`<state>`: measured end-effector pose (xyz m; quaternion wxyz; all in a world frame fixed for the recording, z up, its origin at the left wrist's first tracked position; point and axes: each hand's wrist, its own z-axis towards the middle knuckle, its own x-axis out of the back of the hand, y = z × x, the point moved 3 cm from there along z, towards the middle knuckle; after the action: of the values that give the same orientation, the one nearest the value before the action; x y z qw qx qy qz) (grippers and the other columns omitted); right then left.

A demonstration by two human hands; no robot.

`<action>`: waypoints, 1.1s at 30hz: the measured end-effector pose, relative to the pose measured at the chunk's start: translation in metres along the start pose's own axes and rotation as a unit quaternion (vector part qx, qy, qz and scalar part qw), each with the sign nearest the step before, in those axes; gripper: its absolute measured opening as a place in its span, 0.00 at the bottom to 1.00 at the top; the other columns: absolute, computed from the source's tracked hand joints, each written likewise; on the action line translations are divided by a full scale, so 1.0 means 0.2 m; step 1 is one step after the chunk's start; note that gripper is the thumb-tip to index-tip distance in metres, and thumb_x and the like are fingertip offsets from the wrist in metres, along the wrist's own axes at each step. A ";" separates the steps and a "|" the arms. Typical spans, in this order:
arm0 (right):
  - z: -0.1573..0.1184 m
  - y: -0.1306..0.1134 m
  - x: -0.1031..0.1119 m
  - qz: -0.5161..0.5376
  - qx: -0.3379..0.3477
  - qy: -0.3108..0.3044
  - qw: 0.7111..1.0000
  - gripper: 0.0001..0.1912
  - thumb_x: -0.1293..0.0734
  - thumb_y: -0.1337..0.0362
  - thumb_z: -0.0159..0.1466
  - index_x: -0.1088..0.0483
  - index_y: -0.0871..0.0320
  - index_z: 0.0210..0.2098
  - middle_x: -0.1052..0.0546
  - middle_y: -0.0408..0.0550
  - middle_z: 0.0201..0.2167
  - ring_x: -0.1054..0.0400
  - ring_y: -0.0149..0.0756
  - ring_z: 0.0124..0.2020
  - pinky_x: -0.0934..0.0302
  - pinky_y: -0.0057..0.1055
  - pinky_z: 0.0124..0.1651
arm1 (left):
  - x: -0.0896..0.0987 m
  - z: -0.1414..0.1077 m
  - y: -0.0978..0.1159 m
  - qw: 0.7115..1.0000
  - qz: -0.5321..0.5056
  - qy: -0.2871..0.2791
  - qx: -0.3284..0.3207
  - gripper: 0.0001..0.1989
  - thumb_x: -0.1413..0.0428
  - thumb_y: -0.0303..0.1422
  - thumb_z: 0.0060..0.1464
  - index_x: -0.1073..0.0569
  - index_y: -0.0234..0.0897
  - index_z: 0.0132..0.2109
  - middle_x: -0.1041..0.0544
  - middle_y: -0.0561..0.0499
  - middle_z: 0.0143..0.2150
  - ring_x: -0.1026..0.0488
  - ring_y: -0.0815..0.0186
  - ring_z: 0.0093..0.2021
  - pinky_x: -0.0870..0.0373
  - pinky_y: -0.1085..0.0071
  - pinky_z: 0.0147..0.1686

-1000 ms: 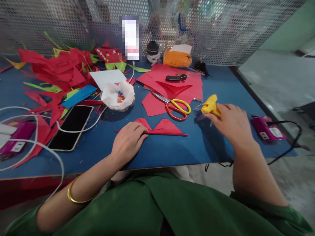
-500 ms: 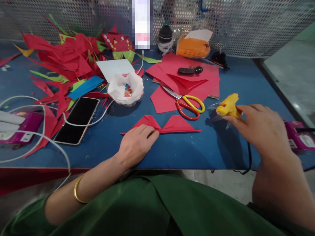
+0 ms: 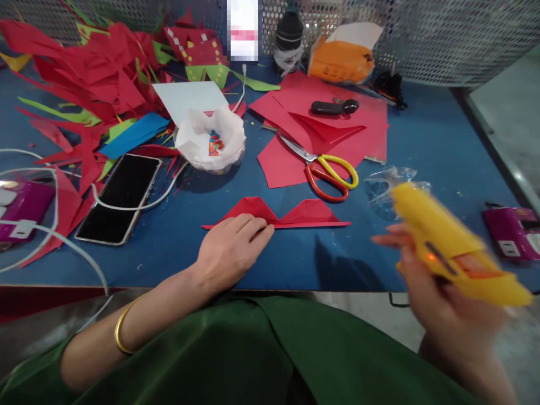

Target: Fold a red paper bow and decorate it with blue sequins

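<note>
My left hand [image 3: 231,247] lies on a folded red paper [image 3: 310,216] near the table's front edge, fingers bent over it and holding it down. The paper has two raised flaps with a notch between them; my hand covers part of its left half. On the right, my right hand [image 3: 442,298] is closed round the handle of a yellow glue gun [image 3: 447,225], held up above the table. An orange light glows on its side, and motion blurs it slightly. Scissors [image 3: 327,177] with one yellow and one red handle lie just beyond the paper.
Crumpled clear plastic [image 3: 382,191] lies left of the gun. Behind are red sheets [image 3: 371,132], a paper-lined bowl [image 3: 236,152] holding small colourful bits, and a heap of paper scraps [image 3: 101,73]. A phone [image 3: 120,199], white cable [image 3: 99,275] and purple box [image 3: 512,233] flank the work.
My right hand has lifted the glue gun off its spot, turning it and bringing it closer to me; the clear plastic is now exposed. My left hand stays on the folded paper.
</note>
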<state>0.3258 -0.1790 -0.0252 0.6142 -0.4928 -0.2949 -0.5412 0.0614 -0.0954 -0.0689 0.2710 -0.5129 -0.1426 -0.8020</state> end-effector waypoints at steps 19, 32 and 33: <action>-0.05 -0.26 -0.21 0.173 0.094 -0.193 0.961 0.13 0.39 0.55 0.71 0.36 0.54 0.32 0.30 0.37 0.23 0.35 0.26 0.20 0.44 0.25 0.23 | 0.03 0.01 0.01 1.000 -0.018 0.004 0.011 0.17 0.55 0.23 0.67 0.21 0.30 0.44 0.19 0.46 0.37 0.24 0.61 0.36 0.29 0.66 0.30; -0.04 -0.28 -0.24 0.117 0.125 -0.171 0.970 0.17 0.42 0.51 0.72 0.40 0.54 0.30 0.34 0.37 0.21 0.40 0.27 0.18 0.47 0.26 0.21 | 0.03 0.00 0.02 1.000 -0.016 -0.006 0.005 0.16 0.54 0.23 0.66 0.21 0.29 0.46 0.18 0.46 0.38 0.23 0.59 0.36 0.28 0.65 0.29; -0.04 -0.28 -0.24 0.113 0.127 -0.170 0.971 0.17 0.43 0.51 0.72 0.40 0.54 0.30 0.34 0.37 0.21 0.40 0.27 0.18 0.47 0.26 0.21 | 0.03 0.00 0.02 1.000 -0.017 -0.009 0.004 0.16 0.54 0.23 0.66 0.21 0.29 0.46 0.18 0.45 0.39 0.23 0.59 0.36 0.28 0.65 0.30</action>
<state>0.2599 -0.1650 -0.0543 0.6702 -0.5254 -0.4037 -0.3343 0.0620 -0.0995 -0.0636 0.2581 -0.5164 -0.1574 -0.8012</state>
